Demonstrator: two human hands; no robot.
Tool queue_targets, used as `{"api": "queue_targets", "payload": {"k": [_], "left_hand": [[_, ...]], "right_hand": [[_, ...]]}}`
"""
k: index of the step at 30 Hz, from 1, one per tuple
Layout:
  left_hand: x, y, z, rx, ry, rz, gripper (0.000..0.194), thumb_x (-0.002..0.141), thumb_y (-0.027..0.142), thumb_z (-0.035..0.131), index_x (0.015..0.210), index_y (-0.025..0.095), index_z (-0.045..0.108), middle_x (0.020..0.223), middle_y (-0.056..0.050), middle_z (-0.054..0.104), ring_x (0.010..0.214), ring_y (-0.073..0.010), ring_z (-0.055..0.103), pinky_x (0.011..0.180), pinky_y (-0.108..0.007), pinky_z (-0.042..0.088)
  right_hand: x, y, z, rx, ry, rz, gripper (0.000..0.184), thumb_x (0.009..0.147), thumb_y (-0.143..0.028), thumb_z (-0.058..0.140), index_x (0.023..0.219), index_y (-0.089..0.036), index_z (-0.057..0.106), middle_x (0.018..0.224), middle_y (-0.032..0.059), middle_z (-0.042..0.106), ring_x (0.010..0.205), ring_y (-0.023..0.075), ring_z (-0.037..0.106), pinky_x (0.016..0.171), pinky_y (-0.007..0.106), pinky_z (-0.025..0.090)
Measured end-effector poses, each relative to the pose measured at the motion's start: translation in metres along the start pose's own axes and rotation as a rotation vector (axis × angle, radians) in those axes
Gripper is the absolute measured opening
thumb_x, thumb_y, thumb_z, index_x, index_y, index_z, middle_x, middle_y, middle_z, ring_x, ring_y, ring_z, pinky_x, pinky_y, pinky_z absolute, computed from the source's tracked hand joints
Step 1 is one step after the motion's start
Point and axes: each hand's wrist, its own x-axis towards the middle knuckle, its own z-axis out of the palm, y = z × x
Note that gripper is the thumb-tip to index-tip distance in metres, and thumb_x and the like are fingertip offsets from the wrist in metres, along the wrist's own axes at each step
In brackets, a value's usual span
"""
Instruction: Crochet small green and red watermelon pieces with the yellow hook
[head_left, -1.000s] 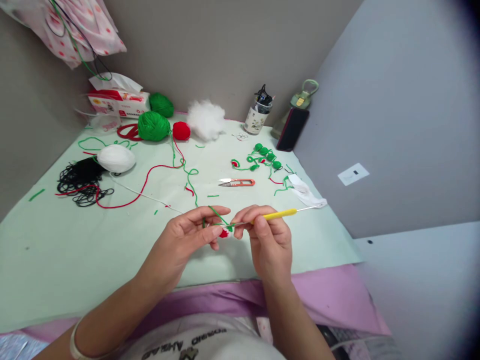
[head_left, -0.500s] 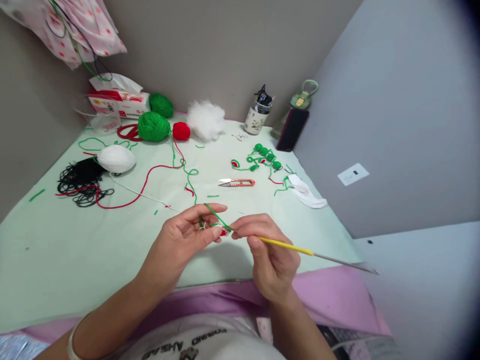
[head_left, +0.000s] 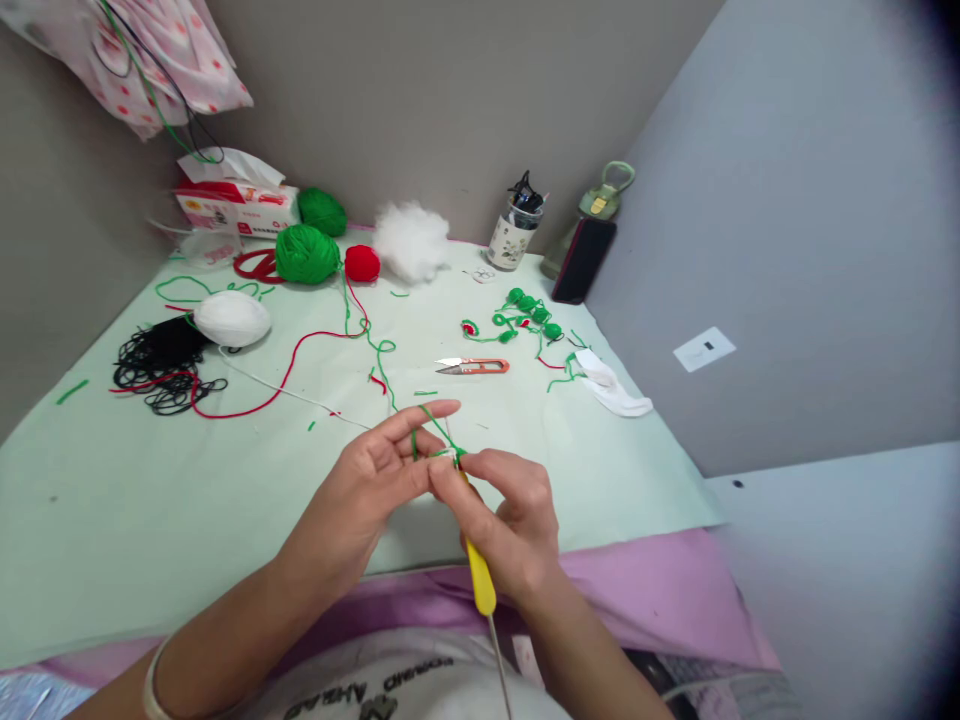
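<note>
While the left hand pinches a small green-and-white crocheted yarn piece, the right hand grips a yellow-handled metal crochet hook. The piece lies between both hands' fingertips, above the pale green table covering.

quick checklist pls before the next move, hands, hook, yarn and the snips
1. Hook in hand: ok, the right hand holds the yellow-handled hook.
2. Small piece steadied: ok, the left hand has the small piece at its fingertips.
3. Green strand led over the left index finger: ok, it slants down to the piece.
4. Loop caught by the hook's tip: cannot tell, fingers and yarn hide it.
5. Loose strands apart: not ok, the red strand crosses the white strand.
6. Snips clear of both hands: ok, beyond them on the table.
</note>
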Motion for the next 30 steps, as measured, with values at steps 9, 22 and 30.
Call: {"api": "queue_targets", "payload": {"k": [9, 22, 30], "left_hand": [[0.003, 0.003, -0.008, 0.023, 0.016, 0.007, 0.037, 0.08, 0.023, 0.073, 0.117, 0.024, 0.07, 0.082, 0.0, 0.062, 0.07, -0.0104, 0.056, 0.068, -0.021, 0.046], [0.008, -0.003, -0.004, -0.158, -0.018, -0.109, 0.036, 0.08, 0.023, 0.073, 0.116, 0.022, 0.071, 0.074, 0.002, 0.058, 0.061, -0.0063, 0.046, 0.061, -0.018, 0.043], [0.007, 0.0, -0.003, -0.013, 0.02, 0.014, 0.035, 0.077, 0.022, 0.076, 0.112, 0.027, 0.073, 0.08, 0.002, 0.061, 0.062, -0.0073, 0.051, 0.063, -0.022, 0.046]], "right_hand": [[0.02, -0.005, -0.003, 0.579, 0.208, 0.305, 0.021, 0.095, -0.018, 0.05, 0.095, -0.023, 0.07, 0.083, 0.0036, 0.064, 0.068, 0.0149, 0.062, 0.059, 0.032, 0.052], [0.014, -0.002, 0.005, 0.238, 0.17, 0.173, 0.026, 0.091, -0.013, 0.056, 0.108, -0.027, 0.071, 0.097, 0.0057, 0.067, 0.086, 0.0181, 0.066, 0.072, 0.034, 0.056], [0.023, 0.003, 0.004, 0.665, 0.155, 0.433, 0.014, 0.092, -0.025, 0.059, 0.09, -0.021, 0.073, 0.087, 0.0048, 0.067, 0.076, 0.0159, 0.063, 0.067, 0.031, 0.053]]}}
